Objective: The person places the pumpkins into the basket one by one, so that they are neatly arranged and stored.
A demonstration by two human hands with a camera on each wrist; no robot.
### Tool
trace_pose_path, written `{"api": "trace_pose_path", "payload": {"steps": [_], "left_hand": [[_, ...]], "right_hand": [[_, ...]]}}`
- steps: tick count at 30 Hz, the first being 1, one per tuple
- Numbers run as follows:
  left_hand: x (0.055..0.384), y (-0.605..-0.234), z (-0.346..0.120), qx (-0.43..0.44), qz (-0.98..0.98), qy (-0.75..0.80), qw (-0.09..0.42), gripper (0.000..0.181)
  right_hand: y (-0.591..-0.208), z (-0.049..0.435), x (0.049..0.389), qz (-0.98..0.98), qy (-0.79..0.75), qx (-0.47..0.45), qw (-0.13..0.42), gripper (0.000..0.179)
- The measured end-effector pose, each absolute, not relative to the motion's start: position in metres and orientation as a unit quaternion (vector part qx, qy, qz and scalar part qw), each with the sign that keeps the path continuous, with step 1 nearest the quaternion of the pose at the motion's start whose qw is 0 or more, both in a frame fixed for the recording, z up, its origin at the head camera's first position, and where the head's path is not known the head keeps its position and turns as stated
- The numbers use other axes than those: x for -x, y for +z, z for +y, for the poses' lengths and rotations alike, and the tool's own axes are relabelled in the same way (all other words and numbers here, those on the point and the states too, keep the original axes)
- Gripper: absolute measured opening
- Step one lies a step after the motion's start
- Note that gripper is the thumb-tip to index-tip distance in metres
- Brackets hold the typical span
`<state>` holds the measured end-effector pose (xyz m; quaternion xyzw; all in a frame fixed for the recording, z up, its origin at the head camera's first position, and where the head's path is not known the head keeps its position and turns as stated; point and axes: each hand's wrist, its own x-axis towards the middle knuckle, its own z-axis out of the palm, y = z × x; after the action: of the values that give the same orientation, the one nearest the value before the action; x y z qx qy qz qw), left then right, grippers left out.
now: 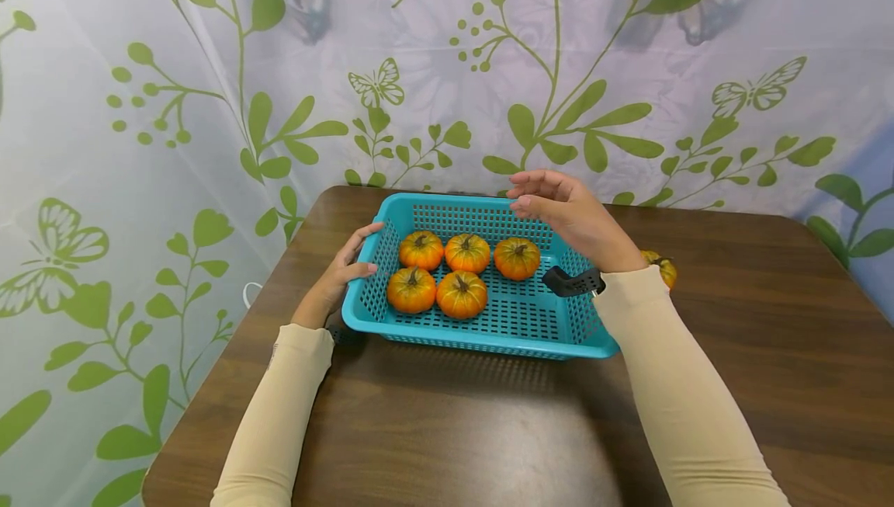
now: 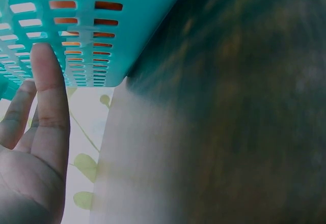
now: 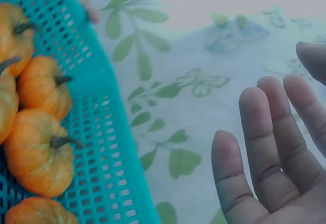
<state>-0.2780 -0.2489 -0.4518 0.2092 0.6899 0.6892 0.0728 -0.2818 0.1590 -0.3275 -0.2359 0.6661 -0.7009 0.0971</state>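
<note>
Several small orange-green pumpkins (image 1: 462,295) sit in a turquoise plastic basket (image 1: 489,342), grouped toward its left and middle. My left hand (image 1: 341,274) rests at the basket's left end, thumb and index finger over the rim. In the left wrist view, straight fingers (image 2: 50,96) touch the perforated outer wall. Above the basket's back right part, my right hand (image 1: 566,212) hovers with relaxed fingers and nothing held. The right wrist view shows those fingers (image 3: 255,113) apart from the basket. Another pumpkin (image 1: 660,265) lies right of the basket, partly hidden by my right sleeve.
The basket stands on a brown wooden table (image 1: 447,429), near its back edge. A pale curtain (image 1: 433,41) with green leaves and butterflies hangs behind and to the left. A black wrist camera mount (image 1: 569,283) juts from my right wrist over the basket.
</note>
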Motion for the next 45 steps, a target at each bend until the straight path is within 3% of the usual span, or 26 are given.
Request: {"api": "trace_pose_path", "payload": {"steps": [8,25,45], "left_hand": [[0.279,-0.451,-0.249,-0.209,0.695,0.685,0.071,0.084],[0.278,-0.453,-0.249,-0.214,0.686,0.691,0.082,0.080],[0.279,-0.455,-0.250,-0.211,0.686,0.692,0.082,0.079]], "right_hand": [[-0.325,0.175,0.275,0.584,-0.765,0.259,0.082,0.032],[-0.334,0.223,0.254,0.631,-0.728,0.265,0.025,0.044],[-0.367,0.269,0.240,0.593,-0.757,0.247,-0.117,0.048]]}}
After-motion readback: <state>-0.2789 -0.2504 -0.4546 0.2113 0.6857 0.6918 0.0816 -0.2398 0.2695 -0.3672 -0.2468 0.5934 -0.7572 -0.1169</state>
